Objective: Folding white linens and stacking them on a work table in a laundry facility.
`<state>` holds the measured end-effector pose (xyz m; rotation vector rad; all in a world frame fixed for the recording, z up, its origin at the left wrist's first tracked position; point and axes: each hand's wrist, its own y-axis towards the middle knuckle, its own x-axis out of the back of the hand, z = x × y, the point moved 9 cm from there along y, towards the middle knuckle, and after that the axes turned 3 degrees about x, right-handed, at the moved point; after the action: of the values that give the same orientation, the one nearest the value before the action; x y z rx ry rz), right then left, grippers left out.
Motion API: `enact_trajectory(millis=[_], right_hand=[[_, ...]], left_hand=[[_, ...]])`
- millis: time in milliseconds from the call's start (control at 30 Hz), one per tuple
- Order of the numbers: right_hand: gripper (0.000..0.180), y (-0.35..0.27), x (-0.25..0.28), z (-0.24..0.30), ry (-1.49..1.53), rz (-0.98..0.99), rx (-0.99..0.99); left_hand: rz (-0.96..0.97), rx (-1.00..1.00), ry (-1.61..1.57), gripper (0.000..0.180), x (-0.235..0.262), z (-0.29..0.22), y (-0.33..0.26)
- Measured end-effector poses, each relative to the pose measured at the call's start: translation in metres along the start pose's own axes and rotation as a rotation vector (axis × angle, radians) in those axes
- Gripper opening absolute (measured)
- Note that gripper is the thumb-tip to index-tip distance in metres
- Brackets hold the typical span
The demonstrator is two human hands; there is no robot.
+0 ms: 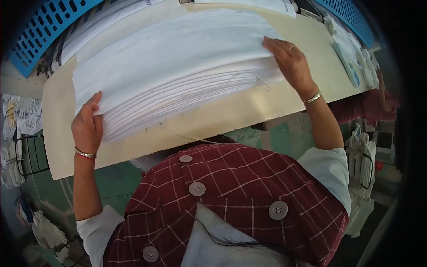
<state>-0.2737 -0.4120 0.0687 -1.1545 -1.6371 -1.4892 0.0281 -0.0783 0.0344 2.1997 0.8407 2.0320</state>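
Evidently well along, with the left fingers [92, 102] and the right fingers [277, 46] set at opposite ends of a smooth white top sheet [173, 49]. Curled loosely at the left, close over the near corner; straighter at the right, laid along the edge with the thumb hidden. Cannot tell whether pinching or merely resting at either end. Directly beneath and between both sets of fingers, already piled many layers deep in a white cloth stack [187, 91]. Fanned out along the near side, so probably not finished; cannot tell the number of layers left. Back from the fingers, turned inward at the wrists, circled by a left bracelet [85, 153] and a right bracelet [312, 98], then spread wide at the forearms. Underneath everything, supported by a cream surface [58, 133]. Beyond the left fingers, bordered by a blue perforated basket [49, 31]; beyond the right fingers, by a second blue basket [349, 20].
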Motion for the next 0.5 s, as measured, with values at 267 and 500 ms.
enact_trajectory(millis=[267, 500], right_hand=[[0.048, -0.011, -0.004, 0.025, 0.176, -0.029, -0.048], [0.045, -0.005, -0.017, -0.001, 0.151, 0.153, -0.182]], left_hand=[[0.121, -0.051, -0.065, 0.055, 0.007, -0.037, -0.003], [0.188, -0.121, -0.097, 0.055, 0.002, -0.046, 0.003]])
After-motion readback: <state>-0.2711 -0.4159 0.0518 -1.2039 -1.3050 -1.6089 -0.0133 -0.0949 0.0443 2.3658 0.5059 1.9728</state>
